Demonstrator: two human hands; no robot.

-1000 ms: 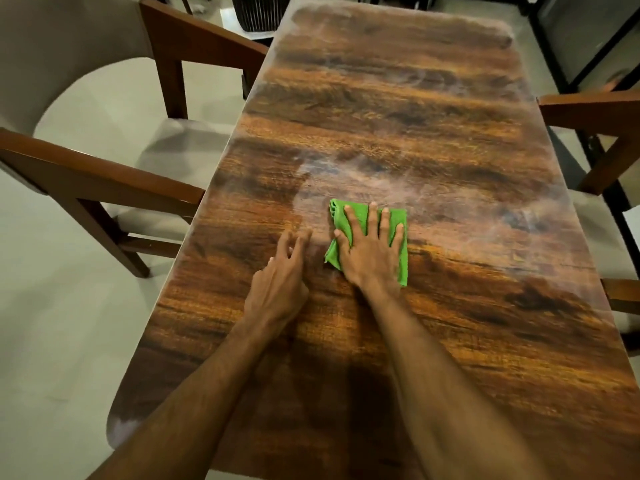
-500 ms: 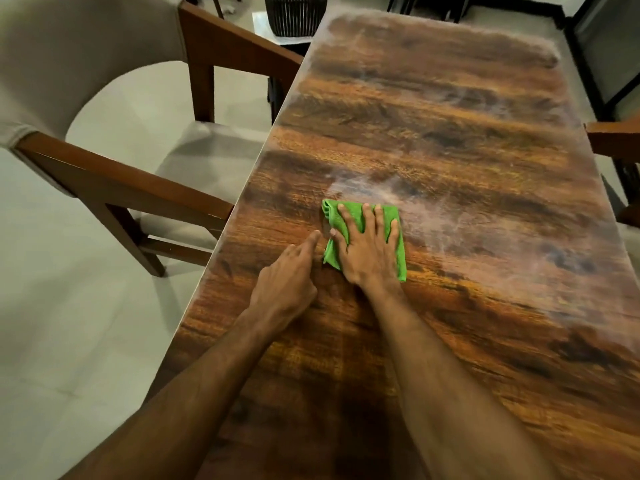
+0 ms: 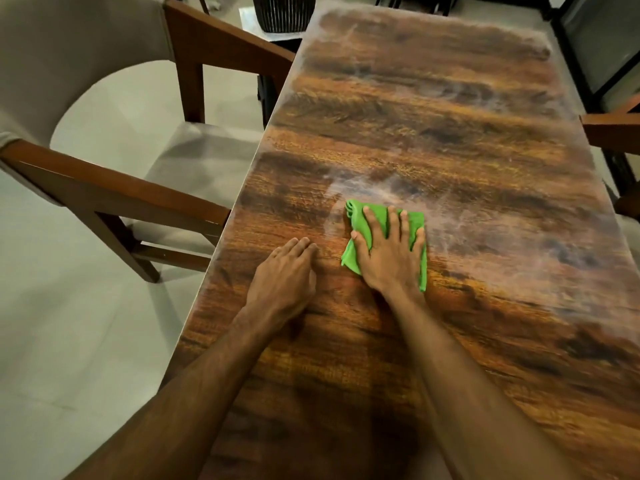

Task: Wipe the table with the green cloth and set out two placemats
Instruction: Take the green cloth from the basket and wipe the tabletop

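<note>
Wiping: my green cloth (image 3: 375, 214) lies folded on the desk (image 3: 433, 116), toward its left edge, flat under my right hand (image 3: 389, 256).
Right fingers (image 3: 392, 221): spread, pressing the cloth down.
Left hand (image 3: 284, 278): fingers together, flat on bare wood just beside the cloth.
Progress: hazy smears beyond the cloth suggest wiping is unfinished; 2 placemats not in sight, not yet set.

The right hand (image 3: 391, 258) is lying flat on the cloth (image 3: 356, 220) and hiding its middle, so only green edges are showing around the fingers. Both forearms (image 3: 485, 393) are running off the bottom edge, and so is the near end of the table (image 3: 433, 116). The left chair (image 3: 114, 192) is being cropped at the left and top edges, the right chair (image 3: 613, 129) at the right edge. A dark ribbed thing (image 3: 282, 12) is being cut off at the top edge, and what it is cannot be told.
</note>
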